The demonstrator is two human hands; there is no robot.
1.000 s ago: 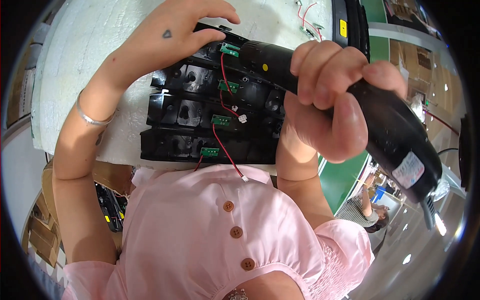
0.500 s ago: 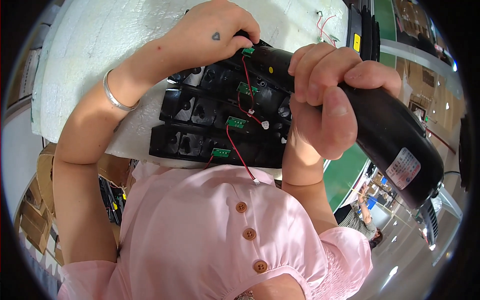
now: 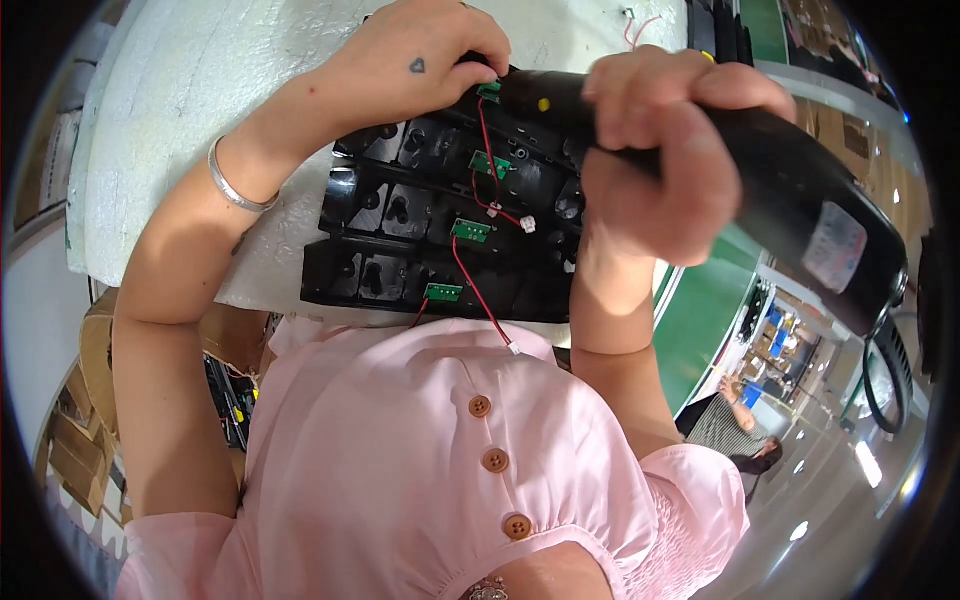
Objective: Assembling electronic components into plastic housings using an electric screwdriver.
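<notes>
My right hand point(image 3: 670, 150), smeared by motion, is wrapped round a black corded electric screwdriver point(image 3: 800, 180) that lies tilted across the work toward the left. My left hand point(image 3: 430, 60) has its thumb and fingers curled together at the screwdriver's front end, beside a small green circuit board point(image 3: 489, 92); what they pinch is hidden. Under both hands, black plastic housings point(image 3: 390, 212) lie side by side in rows. More green boards sit on them: one board point(image 3: 490, 165), another board point(image 3: 471, 231) and the nearest board point(image 3: 443, 292). Red wires run from them to white plugs point(image 3: 528, 225).
White foam sheeting point(image 3: 180, 130) covers the work surface. At the top right lie a loose red-wired part point(image 3: 630, 15) and more black housings point(image 3: 715, 35). Cardboard boxes point(image 3: 80, 430) stand at lower left. Another person point(image 3: 730, 420) is in the background at right.
The screwdriver's rear and my right hand have swung a little up and to the right. My left hand has barely shifted and stays at the same circuit board.
</notes>
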